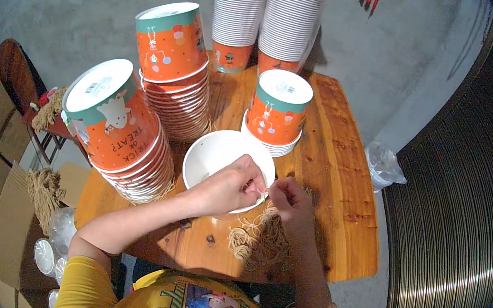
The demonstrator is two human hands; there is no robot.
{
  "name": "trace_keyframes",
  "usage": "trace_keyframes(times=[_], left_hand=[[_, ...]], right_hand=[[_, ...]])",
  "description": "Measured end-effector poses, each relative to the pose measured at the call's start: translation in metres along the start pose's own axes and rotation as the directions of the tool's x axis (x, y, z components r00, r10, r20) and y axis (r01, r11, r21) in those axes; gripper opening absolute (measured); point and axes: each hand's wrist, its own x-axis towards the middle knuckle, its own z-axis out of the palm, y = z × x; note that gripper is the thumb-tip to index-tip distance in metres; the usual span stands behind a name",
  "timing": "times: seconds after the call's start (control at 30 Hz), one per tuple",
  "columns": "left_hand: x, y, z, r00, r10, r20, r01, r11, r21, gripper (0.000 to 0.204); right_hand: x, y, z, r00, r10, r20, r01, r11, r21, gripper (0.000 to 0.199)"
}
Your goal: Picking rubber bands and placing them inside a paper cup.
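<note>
Both hands meet at the near rim of a white paper bowl (pixel 221 153) sitting mouth-up in the middle of the wooden desk (pixel 343 186). The left hand (pixel 231 184) is curled over the rim, fingers pinched on a thin pale string (pixel 261 194), and the right hand (pixel 288 199) pinches the same string from the 3 o'clock side. The bowl looks light and thin-walled, easy to dent, so the rolled rim seems the firmest place to hold; the string is limp and fine, best taken between fingertips. At 6 o'clock from the bowl a loose bundle of cut strings (pixel 256 238) lies near the desk's front edge, where a careless sweep could push it off. Room is tight: leaning stacks of orange printed bowls (pixel 135 138) crowd the 9 and 11 o'clock sides, a short stack (pixel 277 117) stands at 1 o'clock, and tall stacks (pixel 265 18) rise at 12. Only the desk's 3 o'clock side lies open.
</note>
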Motion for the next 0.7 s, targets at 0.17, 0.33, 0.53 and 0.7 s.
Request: trace_keyframes(times=[0.17, 0.33, 0.53, 0.7], left_hand=[[0.003, -0.007, -0.003, 0.972, -0.204, 0.120, 0.232, 0.917, -0.325, 0.014], [0.008, -0.003, -0.007, 0.917, -0.271, 0.292, 0.394, 0.718, -0.573, 0.020], [0.010, -0.006, 0.000, 0.926, -0.231, 0.299, 0.373, 0.685, -0.626, 0.021], [0.007, -0.012, -0.001, 0.937, -0.275, 0.215, 0.347, 0.795, -0.497, 0.015]], right_hand=[[0.000, -0.007, 0.001, 1.000, 0.017, 0.014, -0.018, 0.998, 0.059, 0.010], [0.000, -0.007, -0.002, 0.999, 0.014, 0.039, -0.015, 1.000, 0.018, 0.010], [0.003, -0.002, -0.005, 0.995, 0.050, 0.091, -0.054, 0.997, 0.046, 0.012], [0.004, 0.000, -0.013, 0.996, 0.056, 0.064, -0.057, 0.998, 0.011, 0.013]])
